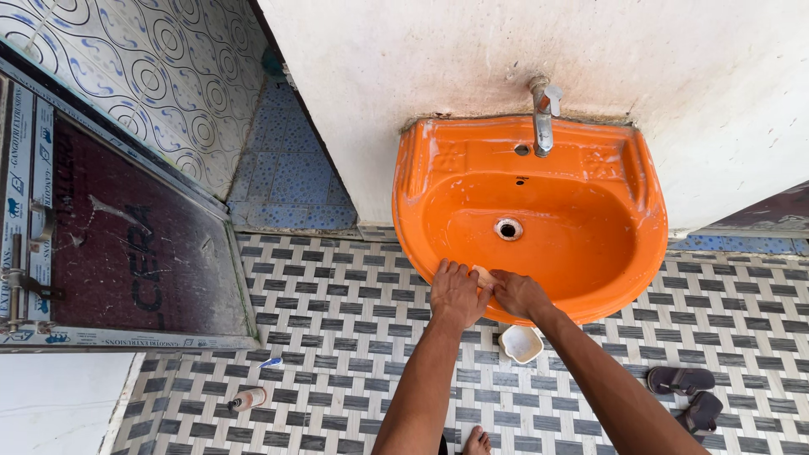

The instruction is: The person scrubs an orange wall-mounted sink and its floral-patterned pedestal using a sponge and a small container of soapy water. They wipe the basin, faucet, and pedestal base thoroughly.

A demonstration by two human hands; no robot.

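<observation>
Our left hand (458, 293) grips orange ceramic wall basin (539, 227) front rim, bracing | our right hand (518, 292) presses small pale scrub pad (484, 275) against rim, fingers closed on it.

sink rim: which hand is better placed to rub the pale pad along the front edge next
Probably the right hand: its fingers lie on the pale pad at the sink front rim. The left hand grips the rim beside it, seemingly bracing.

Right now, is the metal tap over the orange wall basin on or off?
Off: no water falls from the metal tap, and the orange wall basin holds none.
</observation>
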